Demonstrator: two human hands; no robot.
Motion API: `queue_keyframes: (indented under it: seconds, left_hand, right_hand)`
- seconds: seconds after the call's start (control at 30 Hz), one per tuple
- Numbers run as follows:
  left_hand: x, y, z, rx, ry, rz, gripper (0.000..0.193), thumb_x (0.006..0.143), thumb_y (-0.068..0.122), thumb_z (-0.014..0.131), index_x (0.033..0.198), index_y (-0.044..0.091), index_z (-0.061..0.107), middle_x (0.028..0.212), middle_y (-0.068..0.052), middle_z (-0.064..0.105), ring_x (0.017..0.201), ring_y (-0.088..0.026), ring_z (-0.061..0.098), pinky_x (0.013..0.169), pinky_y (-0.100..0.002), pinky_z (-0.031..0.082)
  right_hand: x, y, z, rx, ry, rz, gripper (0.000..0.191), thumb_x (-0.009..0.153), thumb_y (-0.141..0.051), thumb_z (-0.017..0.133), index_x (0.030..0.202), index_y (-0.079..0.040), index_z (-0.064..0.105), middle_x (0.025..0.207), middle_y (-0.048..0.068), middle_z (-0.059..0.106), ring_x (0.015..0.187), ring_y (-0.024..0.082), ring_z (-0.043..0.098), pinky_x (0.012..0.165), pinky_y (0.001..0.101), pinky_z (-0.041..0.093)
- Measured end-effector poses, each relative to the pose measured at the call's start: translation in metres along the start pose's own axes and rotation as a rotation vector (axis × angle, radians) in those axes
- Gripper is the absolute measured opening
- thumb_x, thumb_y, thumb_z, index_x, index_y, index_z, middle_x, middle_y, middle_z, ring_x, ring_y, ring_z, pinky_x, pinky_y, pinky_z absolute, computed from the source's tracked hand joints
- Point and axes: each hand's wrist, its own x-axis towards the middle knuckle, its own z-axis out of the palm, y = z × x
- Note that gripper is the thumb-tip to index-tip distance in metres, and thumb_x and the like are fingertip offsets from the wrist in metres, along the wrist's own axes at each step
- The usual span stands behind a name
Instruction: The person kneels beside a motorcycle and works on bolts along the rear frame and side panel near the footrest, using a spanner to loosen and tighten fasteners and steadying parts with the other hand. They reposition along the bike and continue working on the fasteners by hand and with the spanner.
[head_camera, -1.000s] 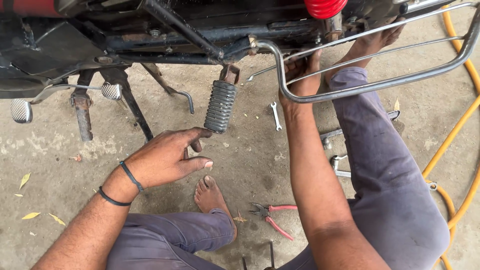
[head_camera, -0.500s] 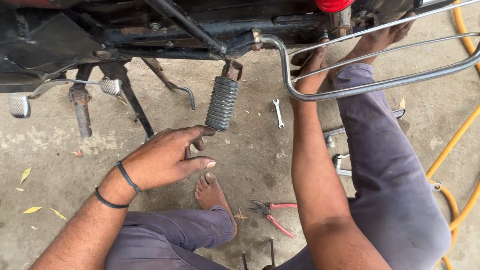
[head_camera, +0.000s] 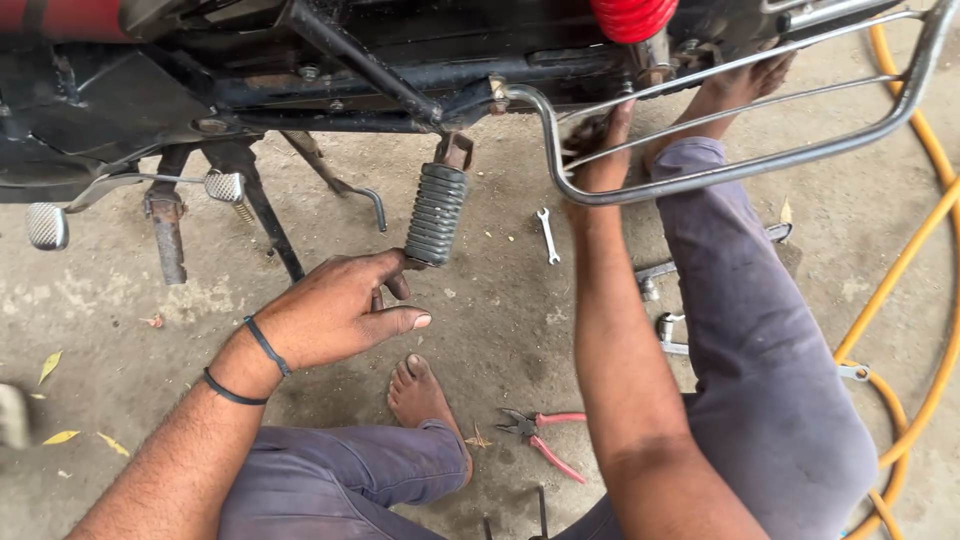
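Two hands work under a motorcycle frame. Fingers of the left hand (head_camera: 335, 315) curl loosely, fingertips at the lower end of the ribbed rubber footpeg (head_camera: 436, 213), which hangs tilted from the frame. The right hand (head_camera: 592, 150) reaches up behind the chrome guard rail (head_camera: 700, 180); whether its fingers grip anything cannot be told. On the concrete floor (head_camera: 480, 310) lie a small spanner (head_camera: 546, 234), red-handled pliers (head_camera: 540, 436) beside a bare foot (head_camera: 418, 392), and a yellow hose (head_camera: 900, 290).
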Motion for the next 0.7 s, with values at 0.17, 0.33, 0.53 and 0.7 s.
queue_keyframes:
  seconds: [0.17,0.33,0.53,0.7]
  left_hand:
    - [-0.004,-0.003,-0.004,-0.017,-0.018,-0.084,0.073,0.078,0.042,0.078,0.144,0.017,0.059,0.095,-0.011,0.074,0.079,-0.024,0.073,0.069,-0.039,0.057]
    - [-0.005,-0.006,-0.004,-0.03,-0.053,-0.105,0.075,0.08,0.044,0.079,0.147,0.018,0.056,0.092,-0.012,0.075,0.077,-0.025,0.073,0.069,-0.04,0.058]
    - [-0.009,-0.013,-0.004,-0.011,0.039,0.161,0.064,0.08,0.04,0.077,0.132,0.007,0.06,0.096,-0.014,0.075,0.088,-0.03,0.073,0.077,-0.041,0.057]
    - [-0.003,-0.019,-0.002,0.042,0.101,0.205,0.06,0.081,0.043,0.079,0.122,0.001,0.062,0.099,-0.019,0.073,0.093,-0.035,0.072,0.081,-0.045,0.055]
  right_hand:
    - [0.032,0.009,-0.043,-0.764,-0.044,-0.721,0.043,0.112,-0.041,0.055,0.096,-0.001,0.063,0.074,0.0,0.056,0.071,0.01,0.05,0.063,0.0299,0.044]
    - [0.05,0.001,-0.063,-0.602,-0.107,-0.605,0.037,0.111,-0.033,0.058,0.092,-0.001,0.062,0.071,-0.002,0.05,0.067,0.006,0.043,0.059,0.0278,0.033]
    - [0.047,0.011,-0.048,-0.425,0.031,-0.347,0.038,0.106,-0.043,0.058,0.088,-0.01,0.064,0.069,-0.007,0.045,0.061,0.005,0.041,0.052,0.0238,0.031]
    - [0.037,0.0,-0.043,-0.135,-0.149,-0.165,0.038,0.111,-0.045,0.067,0.095,-0.011,0.061,0.077,-0.001,0.047,0.067,0.012,0.046,0.061,0.0287,0.037]
